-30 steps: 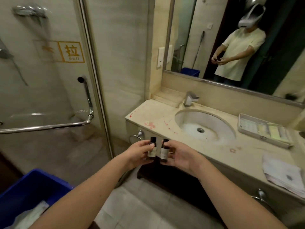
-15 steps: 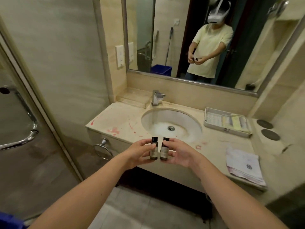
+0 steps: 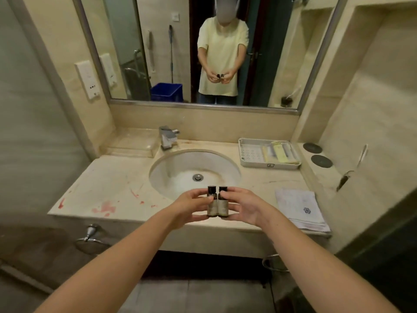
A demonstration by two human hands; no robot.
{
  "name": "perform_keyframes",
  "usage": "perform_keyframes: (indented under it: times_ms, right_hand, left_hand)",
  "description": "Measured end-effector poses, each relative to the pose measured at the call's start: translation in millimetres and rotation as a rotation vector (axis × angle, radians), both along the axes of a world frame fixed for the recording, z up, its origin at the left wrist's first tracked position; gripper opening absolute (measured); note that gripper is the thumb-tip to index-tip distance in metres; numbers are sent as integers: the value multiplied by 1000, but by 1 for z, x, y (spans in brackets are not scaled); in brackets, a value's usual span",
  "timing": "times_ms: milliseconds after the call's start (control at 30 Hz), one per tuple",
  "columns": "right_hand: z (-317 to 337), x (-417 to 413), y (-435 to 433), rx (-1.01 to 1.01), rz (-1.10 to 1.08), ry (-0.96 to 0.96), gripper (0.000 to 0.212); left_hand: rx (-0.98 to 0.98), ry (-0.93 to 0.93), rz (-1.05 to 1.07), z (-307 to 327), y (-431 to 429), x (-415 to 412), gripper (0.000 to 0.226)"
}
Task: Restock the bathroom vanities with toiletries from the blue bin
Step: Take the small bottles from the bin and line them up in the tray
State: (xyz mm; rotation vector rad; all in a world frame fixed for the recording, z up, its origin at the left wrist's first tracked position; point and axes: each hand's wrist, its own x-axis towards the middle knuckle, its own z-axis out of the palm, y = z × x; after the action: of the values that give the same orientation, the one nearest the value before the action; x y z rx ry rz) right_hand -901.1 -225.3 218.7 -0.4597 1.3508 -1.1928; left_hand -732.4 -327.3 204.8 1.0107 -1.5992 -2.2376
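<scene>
L hand (image 3: 191,206) pinches one small dark toiletry bottle (image 3: 212,207), R hand (image 3: 244,206) the other bottle (image 3: 223,207). Both are upright, touching, above vanity counter (image 3: 117,184) front edge, near sink basin (image 3: 180,168). Blue bin (image 3: 166,92) shows in mirror.

Left of the white oval sink basin (image 3: 180,163) the beige marble table (image 3: 108,188) lies bare, red-smeared stone, open to a reach; the chrome tap (image 3: 167,137) blocks the back; rightward a white plastic tray of sachets (image 3: 268,165), two dark round coasters (image 3: 312,147) and a folded white towel (image 3: 297,206) crowd it; a bare strip runs between tray and towel.
</scene>
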Motion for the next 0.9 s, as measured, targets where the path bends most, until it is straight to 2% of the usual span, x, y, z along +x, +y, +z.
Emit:
perform_keyframes:
  times_ms: [367,633,900]
  right_hand:
    - [13,-36,-45,-5,-209,101,42]
    - [20,-53,-69,-14,-299,132,40]
    - [21,-89,-86,-5,-299,189,32]
  left_hand:
    - [-87,-6,-213,12,-78,-64,34]
    - [-111,4,-249,16,-110,-93,32]
    - [-124,12,-228,13,-128,-134,26]
